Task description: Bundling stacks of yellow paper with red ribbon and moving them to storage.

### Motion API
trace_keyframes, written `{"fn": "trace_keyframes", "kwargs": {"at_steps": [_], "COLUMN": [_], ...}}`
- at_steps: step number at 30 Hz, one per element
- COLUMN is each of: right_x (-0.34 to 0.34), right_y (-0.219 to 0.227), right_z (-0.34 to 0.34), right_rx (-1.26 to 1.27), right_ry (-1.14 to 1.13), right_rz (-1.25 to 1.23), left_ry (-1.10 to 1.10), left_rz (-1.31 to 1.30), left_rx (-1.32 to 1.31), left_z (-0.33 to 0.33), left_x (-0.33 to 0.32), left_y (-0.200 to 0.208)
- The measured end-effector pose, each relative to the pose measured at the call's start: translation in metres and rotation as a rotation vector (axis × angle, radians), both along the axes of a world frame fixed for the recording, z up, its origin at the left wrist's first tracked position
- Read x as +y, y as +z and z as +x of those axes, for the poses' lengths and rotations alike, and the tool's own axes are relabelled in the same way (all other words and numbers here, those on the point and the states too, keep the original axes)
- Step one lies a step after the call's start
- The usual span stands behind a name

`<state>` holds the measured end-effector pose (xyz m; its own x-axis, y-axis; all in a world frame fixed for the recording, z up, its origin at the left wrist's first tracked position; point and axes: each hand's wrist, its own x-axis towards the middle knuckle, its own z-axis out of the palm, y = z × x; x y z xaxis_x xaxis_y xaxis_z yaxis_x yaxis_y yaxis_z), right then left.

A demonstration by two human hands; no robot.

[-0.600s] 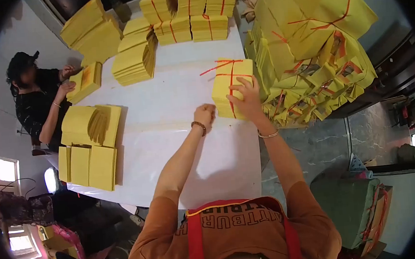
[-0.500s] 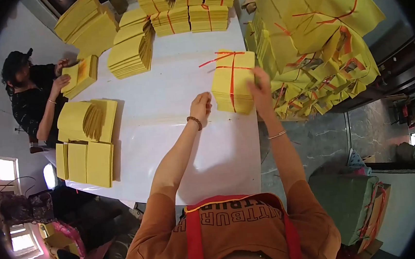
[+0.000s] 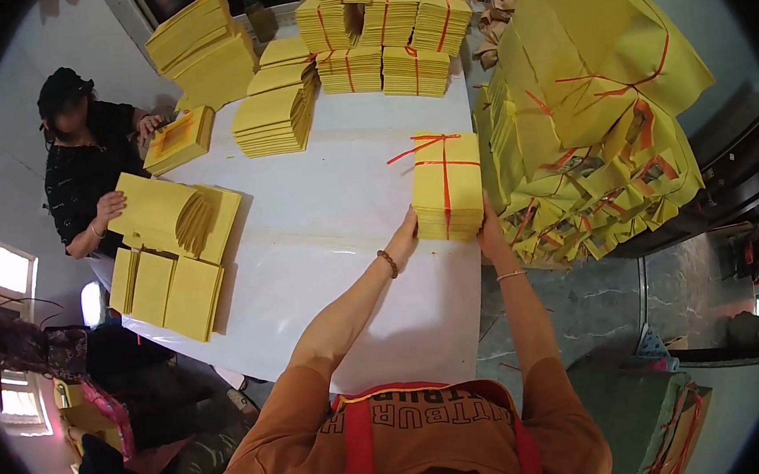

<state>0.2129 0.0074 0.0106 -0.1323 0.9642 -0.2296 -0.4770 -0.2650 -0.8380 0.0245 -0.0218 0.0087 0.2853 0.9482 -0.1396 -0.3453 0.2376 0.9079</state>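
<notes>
A bundle of yellow paper [image 3: 433, 199], tied crosswise with red string [image 3: 447, 178], stands near the right edge of the white table. My left hand [image 3: 407, 232] is pressed against the bundle's lower left side. Against its right side, at the table's edge, lies my right hand [image 3: 490, 233]. Between them the two hands grip the bundle; some of their fingers are hidden by it. Loose string ends lie over the bundle's far left corner.
More tied yellow bundles [image 3: 350, 70] are piled at the table's far end. Loose yellow stacks [image 3: 268, 121] stand left of them. At the left a co-worker [image 3: 79, 154] touches a yellow stack [image 3: 159, 205]. A large heap of yellow paper [image 3: 602, 68] rises beside the table's right edge.
My left hand has moved right, from apart to touching the bundle. My right hand has slid down the bundle's right side. The co-worker's hand has shifted to a nearer stack. The view has tilted.
</notes>
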Motion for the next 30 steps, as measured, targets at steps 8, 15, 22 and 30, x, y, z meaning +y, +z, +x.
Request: {"fn": "trace_keyframes", "kwargs": {"at_steps": [8,15,22,30], "right_x": [-0.018,-0.159,-0.244,-0.287], "right_y": [0.114,0.288,0.289,0.274], "right_z": [0.000,-0.086,-0.116,-0.164], "right_rx": [-0.378,0.427,0.537,0.862], "right_ry": [-0.380,0.657,0.366,0.382], "right_rz": [0.289,1.201,0.904,0.633], "left_ry": [0.216,0.154,0.158,0.306], "left_rz": [-0.323,-0.297,-0.322,-0.364], "left_rx": [0.067,0.112,0.215,0.096], "left_z": [-0.014,-0.053,-0.076,-0.120], "left_x": [-0.015,-0.070,-0.161,-0.219], "left_y": [0.009,-0.010,0.021,0.014]}}
